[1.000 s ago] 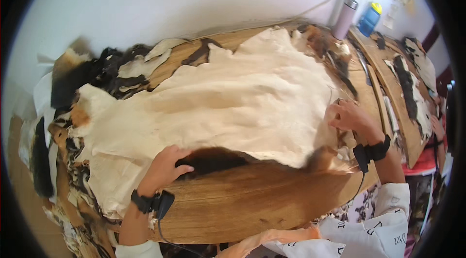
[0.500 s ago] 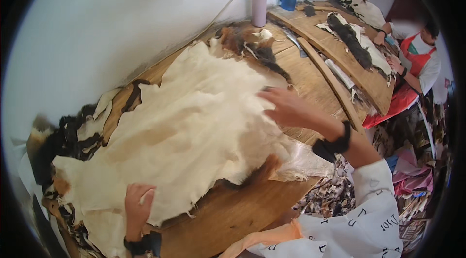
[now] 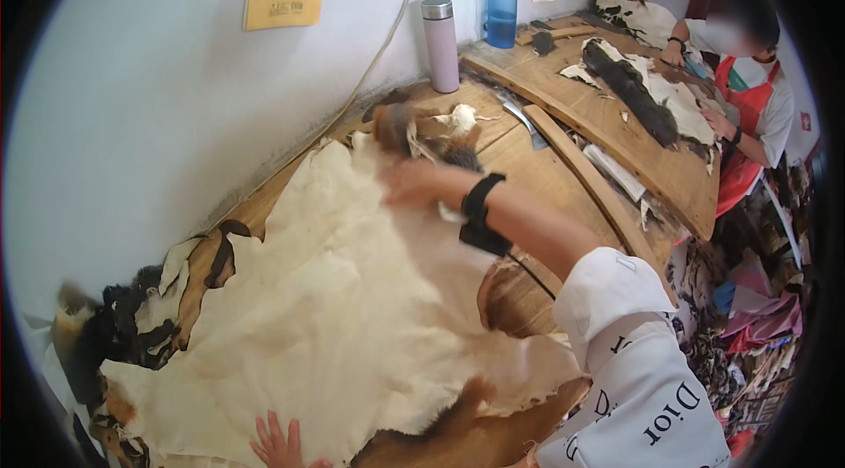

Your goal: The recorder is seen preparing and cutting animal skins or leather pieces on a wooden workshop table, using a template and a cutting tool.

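A large cream-coloured animal hide (image 3: 326,292) lies pale side up across the wooden table, with brown fur showing along its near edge. On its near part my left hand (image 3: 280,445) rests with fingers spread. My right hand (image 3: 412,185) reaches over the far end of the hide, near its upper right edge; motion smears its fingers. Just beyond that hand sits a bunch of brown and dark fur pieces (image 3: 396,129) with a white scrap (image 3: 461,120). A curved metal blade (image 3: 521,121) lies on the wood to the right.
A pink flask (image 3: 441,47) and a blue bottle (image 3: 502,15) stand by the wall. Wooden strips (image 3: 598,182) border another board, where a co-worker in a red apron (image 3: 746,97) handles furred hide (image 3: 629,85). Black and white scraps (image 3: 145,318) lie along the left edge.
My right hand has moved left and farther out over the hide. My left hand now lies with fingers spread, lower in view. The view has shifted, showing more wall.
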A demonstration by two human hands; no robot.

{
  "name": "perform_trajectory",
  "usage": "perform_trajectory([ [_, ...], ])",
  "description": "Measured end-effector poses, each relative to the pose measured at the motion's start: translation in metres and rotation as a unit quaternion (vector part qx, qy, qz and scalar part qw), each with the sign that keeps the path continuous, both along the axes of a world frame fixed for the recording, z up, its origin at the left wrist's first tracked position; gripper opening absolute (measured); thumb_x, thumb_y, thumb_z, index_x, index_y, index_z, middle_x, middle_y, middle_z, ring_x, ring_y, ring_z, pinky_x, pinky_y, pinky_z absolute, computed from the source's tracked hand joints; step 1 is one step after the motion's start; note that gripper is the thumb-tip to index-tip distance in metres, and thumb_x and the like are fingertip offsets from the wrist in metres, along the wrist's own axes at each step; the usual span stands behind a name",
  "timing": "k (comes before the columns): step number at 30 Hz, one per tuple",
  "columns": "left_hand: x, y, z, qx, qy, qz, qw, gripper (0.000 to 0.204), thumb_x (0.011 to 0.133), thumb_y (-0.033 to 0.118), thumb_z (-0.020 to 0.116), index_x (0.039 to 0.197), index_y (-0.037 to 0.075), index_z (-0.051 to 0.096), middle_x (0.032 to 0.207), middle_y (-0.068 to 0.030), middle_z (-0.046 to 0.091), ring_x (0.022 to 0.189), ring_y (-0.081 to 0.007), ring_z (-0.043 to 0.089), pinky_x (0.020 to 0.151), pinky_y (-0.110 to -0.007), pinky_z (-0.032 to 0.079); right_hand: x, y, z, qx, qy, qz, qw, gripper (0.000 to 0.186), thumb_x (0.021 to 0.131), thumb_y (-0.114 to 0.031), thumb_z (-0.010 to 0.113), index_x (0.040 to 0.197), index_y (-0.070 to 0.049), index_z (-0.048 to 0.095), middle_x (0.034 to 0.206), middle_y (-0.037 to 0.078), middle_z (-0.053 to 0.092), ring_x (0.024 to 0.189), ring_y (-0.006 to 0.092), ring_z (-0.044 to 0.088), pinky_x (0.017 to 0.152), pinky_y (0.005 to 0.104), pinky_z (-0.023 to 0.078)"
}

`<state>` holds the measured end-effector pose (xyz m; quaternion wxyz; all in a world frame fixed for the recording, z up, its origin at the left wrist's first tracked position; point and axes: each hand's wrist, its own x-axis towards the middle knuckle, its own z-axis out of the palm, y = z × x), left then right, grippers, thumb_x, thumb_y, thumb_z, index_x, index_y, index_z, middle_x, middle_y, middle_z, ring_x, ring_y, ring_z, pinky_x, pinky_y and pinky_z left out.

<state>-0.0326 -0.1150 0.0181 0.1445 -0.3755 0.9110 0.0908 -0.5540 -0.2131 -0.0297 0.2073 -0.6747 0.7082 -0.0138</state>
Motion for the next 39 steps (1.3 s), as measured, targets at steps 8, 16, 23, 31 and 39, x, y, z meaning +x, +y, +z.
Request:
perform_trajectory([
  [8, 0.019, -0.008, -0.014, 0.041, -0.005, 0.033, 0.999, 0.093, 0.066, 0.065, 0.052, 0.137, 0.014, 0.019, 0.143, -0.018, 0.001, 0.129, -0.0413, -0.003, 0.09, -0.067, 0.006, -0.017, 0.045, 0.043, -0.016, 0.133, -0.086, 0.987, 0.059, 0.083, -0.039, 0.045, 0.128, -0.003, 0.032, 0.131, 0.019, 0.031, 0.122, 0.0351, 0.027, 0.099, 0.0428, 0.026],
  [16, 0.015, -0.014, -0.02, 0.021, 0.02, 0.018, 0.999, 0.087, 0.07, 0.066, 0.047, 0.136, 0.014, 0.021, 0.142, -0.0157, 0.004, 0.129, -0.0384, 0.001, 0.092, -0.065, 0.008, -0.041, 0.149, 0.014, -0.054, 0.092, -0.136, 0.985, 0.079, 0.081, -0.06, 0.032, 0.134, -0.003, 0.019, 0.139, 0.022, 0.015, 0.13, 0.0353, 0.011, 0.105, 0.0429, 0.011],
  [23, 0.04, -0.02, -0.045, -0.065, 0.065, -0.005, 0.996, 0.087, 0.062, 0.064, 0.057, 0.13, 0.015, 0.033, 0.14, -0.0167, 0.015, 0.128, -0.0401, 0.008, 0.088, -0.067, 0.012, -0.037, 0.17, 0.046, -0.063, 0.235, -0.158, 0.957, 0.045, 0.07, -0.021, 0.056, 0.106, 0.004, 0.048, 0.108, 0.022, 0.05, 0.111, 0.0396, 0.04, 0.089, 0.0439, 0.036],
  [31, 0.015, -0.01, -0.038, -0.057, 0.071, 0.017, 0.996, 0.082, 0.067, 0.067, 0.049, 0.131, 0.019, 0.033, 0.142, -0.0101, 0.014, 0.129, -0.0347, 0.009, 0.09, -0.065, 0.012, 0.027, 0.2, 0.018, -0.229, -0.026, 0.071, 0.97, 0.039, 0.057, 0.007, 0.054, 0.093, -0.005, 0.062, 0.1, 0.019, 0.058, 0.097, 0.0361, 0.053, 0.093, 0.04, 0.038],
  [39, 0.072, 0.015, -0.025, -0.002, 0.343, 0.006, 0.939, 0.044, 0.076, 0.028, 0.061, 0.115, 0.01, 0.052, 0.128, -0.0122, 0.04, 0.118, -0.0274, 0.036, 0.096, -0.039, 0.029, 0.027, 0.25, 0.015, -0.161, -0.054, -0.257, 0.951, 0.015, 0.074, -0.01, 0.057, 0.081, 0.001, 0.064, 0.085, 0.021, 0.061, 0.088, 0.0331, 0.058, 0.08, 0.0348, 0.045],
])
